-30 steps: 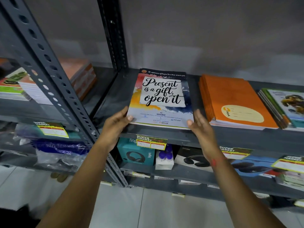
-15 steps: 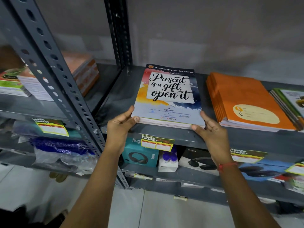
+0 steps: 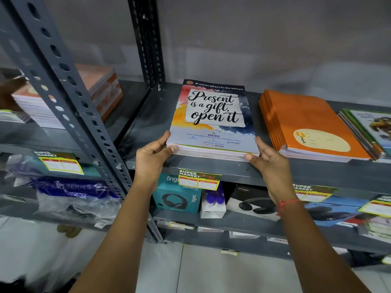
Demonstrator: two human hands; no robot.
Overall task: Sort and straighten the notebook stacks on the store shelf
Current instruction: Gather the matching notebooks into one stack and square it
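Observation:
A stack of notebooks with the cover "Present is a gift, open it" lies on the grey metal shelf. My left hand grips its near left corner, thumb pressed on the front edge. My right hand holds the near right corner, fingers along the side. To the right lies an orange notebook stack, slightly fanned. At the far right, a stack with green spines is cut off by the frame edge.
A perforated grey upright stands left of my arms. Behind it, more notebook stacks rest on the neighbouring shelf. Below are headphone boxes, a plastic-wrapped bag pack and yellow price tags.
Both hands have closed in on the near corners of the stack. My thumbs now press its front edge, and the camera has moved nearer to the shelf.

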